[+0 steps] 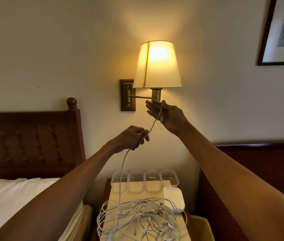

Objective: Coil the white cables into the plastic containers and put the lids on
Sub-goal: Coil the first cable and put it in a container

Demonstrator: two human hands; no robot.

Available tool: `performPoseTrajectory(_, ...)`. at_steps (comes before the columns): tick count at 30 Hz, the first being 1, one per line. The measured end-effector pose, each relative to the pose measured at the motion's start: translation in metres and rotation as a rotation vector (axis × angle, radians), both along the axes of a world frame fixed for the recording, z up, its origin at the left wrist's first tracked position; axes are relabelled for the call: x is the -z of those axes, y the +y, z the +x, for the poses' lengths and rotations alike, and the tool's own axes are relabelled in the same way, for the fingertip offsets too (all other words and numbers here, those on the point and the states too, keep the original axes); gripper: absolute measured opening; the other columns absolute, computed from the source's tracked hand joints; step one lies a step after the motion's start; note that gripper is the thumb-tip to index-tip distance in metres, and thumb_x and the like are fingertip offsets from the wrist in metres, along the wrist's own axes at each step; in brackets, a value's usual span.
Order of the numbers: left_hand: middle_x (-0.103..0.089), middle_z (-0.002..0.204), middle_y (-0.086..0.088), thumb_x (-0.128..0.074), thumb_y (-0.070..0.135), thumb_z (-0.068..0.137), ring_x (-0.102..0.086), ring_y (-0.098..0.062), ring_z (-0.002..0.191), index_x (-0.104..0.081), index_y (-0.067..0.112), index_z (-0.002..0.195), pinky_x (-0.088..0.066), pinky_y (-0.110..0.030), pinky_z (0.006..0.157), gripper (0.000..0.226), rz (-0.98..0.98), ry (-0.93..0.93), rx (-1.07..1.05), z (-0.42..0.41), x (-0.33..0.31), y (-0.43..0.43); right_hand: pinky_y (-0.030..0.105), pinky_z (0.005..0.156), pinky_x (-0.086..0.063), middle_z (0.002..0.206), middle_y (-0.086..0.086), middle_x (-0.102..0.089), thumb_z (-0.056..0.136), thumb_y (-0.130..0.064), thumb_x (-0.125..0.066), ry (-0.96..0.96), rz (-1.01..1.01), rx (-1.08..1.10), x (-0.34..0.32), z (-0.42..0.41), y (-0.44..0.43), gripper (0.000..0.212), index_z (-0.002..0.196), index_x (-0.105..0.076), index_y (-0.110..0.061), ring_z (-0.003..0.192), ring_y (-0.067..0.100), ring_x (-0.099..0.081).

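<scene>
A tangled heap of white cables [143,218] lies on the nightstand [155,185]. One white cable [123,169] rises from the heap through both raised hands. My left hand [132,137] pinches it in curled fingers. My right hand [166,114], higher up below the lamp, has its fingers stretched out, with the cable's end lying across the palm under the thumb. Several clear plastic containers [144,180] stand in a row at the nightstand's far edge. A stack of white lids [173,199] sits to their right front.
A lit wall lamp [157,65] on a brass arm hangs just above my right hand. A bed with white sheets [15,197] and a dark wooden headboard [28,141] is at left. Another dark headboard [259,162] is at right, and a yellow bin [201,226] below it.
</scene>
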State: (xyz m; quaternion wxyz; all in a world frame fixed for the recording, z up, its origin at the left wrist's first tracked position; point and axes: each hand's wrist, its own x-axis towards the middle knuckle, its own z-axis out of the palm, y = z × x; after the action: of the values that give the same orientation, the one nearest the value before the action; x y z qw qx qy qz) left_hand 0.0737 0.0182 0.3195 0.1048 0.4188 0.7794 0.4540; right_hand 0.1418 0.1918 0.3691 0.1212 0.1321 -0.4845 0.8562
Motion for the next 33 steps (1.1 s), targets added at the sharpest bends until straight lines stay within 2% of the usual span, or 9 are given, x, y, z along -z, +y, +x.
performPoseTrajectory(7, -0.059, 0.082, -0.002, -0.046, 0.020, 0.104, -0.049, -0.013, 0.061, -0.069, 0.013, 0.115, -0.040, -0.021, 0.051, 0.027, -0.354, 0.421, 0.084, 0.021, -0.044, 0.012, 0.043, 0.093, -0.046, 0.135, 0.021, -0.051, 0.106, -0.017, -0.035, -0.141, 0.423, 0.348, 0.016, -0.009, 0.012, 0.037, 0.132, -0.044, 0.007, 0.123, 0.035, -0.050)
performPoseTrajectory(10, -0.068, 0.085, -0.001, -0.056, 0.023, 0.099, -0.062, -0.021, 0.075, -0.074, 0.014, 0.106, -0.049, -0.032, 0.065, 0.022, -0.425, 0.597, 0.090, 0.017, -0.069, 0.010, 0.037, 0.084, -0.052, 0.112, 0.019, -0.056, 0.106, -0.014, -0.034, -0.202, 0.686, 0.258, 0.028, -0.006, 0.005, 0.031, 0.114, -0.054, 0.009, 0.103, 0.032, -0.058)
performPoseTrajectory(12, -0.069, 0.082, 0.006, -0.064, 0.025, 0.094, -0.065, -0.017, 0.078, -0.076, 0.015, 0.102, -0.049, -0.030, 0.066, 0.017, -0.425, 0.633, 0.059, 0.010, -0.080, 0.005, 0.037, 0.088, -0.053, 0.121, 0.025, -0.053, 0.106, -0.018, -0.035, -0.257, 0.762, 0.156, 0.032, -0.006, 0.000, 0.037, 0.119, -0.050, 0.013, 0.107, 0.040, -0.062)
performPoseTrajectory(18, -0.073, 0.090, 0.006, -0.077, 0.028, 0.084, -0.067, -0.009, 0.090, -0.078, 0.018, 0.095, -0.053, -0.031, 0.079, 0.016, -0.281, 0.626, -0.024, -0.014, -0.092, -0.011, 0.036, 0.092, -0.052, 0.131, 0.026, -0.057, 0.106, -0.035, -0.022, -0.351, 0.642, -0.085, 0.028, 0.005, -0.015, 0.056, 0.131, -0.046, 0.008, 0.107, 0.036, -0.064)
performPoseTrajectory(21, -0.074, 0.093, 0.005, -0.077, 0.028, 0.083, -0.067, -0.012, 0.093, -0.078, 0.017, 0.096, -0.054, -0.033, 0.082, 0.018, -0.138, 0.588, -0.057, -0.023, -0.090, -0.018, 0.024, 0.071, -0.054, 0.123, 0.022, -0.063, 0.106, -0.036, -0.020, -0.330, 0.595, -0.174, 0.025, 0.012, -0.019, 0.056, 0.121, -0.054, 0.006, 0.087, 0.024, -0.068)
performPoseTrajectory(24, -0.073, 0.095, 0.004, -0.075, 0.030, 0.084, -0.064, -0.011, 0.093, -0.078, 0.017, 0.098, -0.050, -0.030, 0.076, 0.019, -0.026, 0.571, -0.129, -0.032, -0.083, -0.024, 0.018, 0.063, -0.049, 0.123, 0.020, -0.065, 0.107, -0.031, -0.023, -0.299, 0.493, -0.199, 0.024, 0.014, -0.017, 0.049, 0.112, -0.059, 0.002, 0.067, 0.014, -0.061)
performPoseTrajectory(27, -0.071, 0.094, 0.006, -0.070, 0.030, 0.088, -0.062, -0.010, 0.092, -0.077, 0.018, 0.100, -0.047, -0.028, 0.074, 0.018, 0.071, 0.510, -0.165, -0.037, -0.067, -0.028, 0.014, 0.057, -0.049, 0.126, 0.020, -0.061, 0.106, -0.027, -0.027, -0.242, 0.351, -0.194, 0.023, 0.012, -0.014, 0.047, 0.128, -0.051, 0.007, 0.057, 0.010, -0.055)
performPoseTrajectory(31, -0.061, 0.079, 0.008, -0.055, 0.017, 0.100, -0.055, -0.009, 0.066, -0.074, 0.014, 0.103, -0.041, -0.019, 0.056, 0.020, 0.028, 0.373, -0.196, -0.037, -0.039, -0.026, 0.016, 0.059, -0.053, 0.104, 0.014, -0.064, 0.105, -0.026, -0.035, -0.160, 0.120, -0.150, 0.014, 0.012, -0.016, 0.042, 0.133, -0.048, 0.003, 0.063, 0.010, -0.059)
performPoseTrajectory(33, -0.060, 0.078, 0.009, -0.051, 0.015, 0.102, -0.054, -0.008, 0.062, -0.073, 0.014, 0.100, -0.040, -0.020, 0.052, 0.022, -0.023, 0.247, -0.208, -0.033, -0.025, -0.020, 0.020, 0.072, -0.056, 0.116, 0.015, -0.067, 0.106, -0.025, -0.031, -0.109, 0.049, -0.172, 0.007, 0.014, -0.018, 0.042, 0.131, -0.050, 0.003, 0.077, 0.014, -0.067)
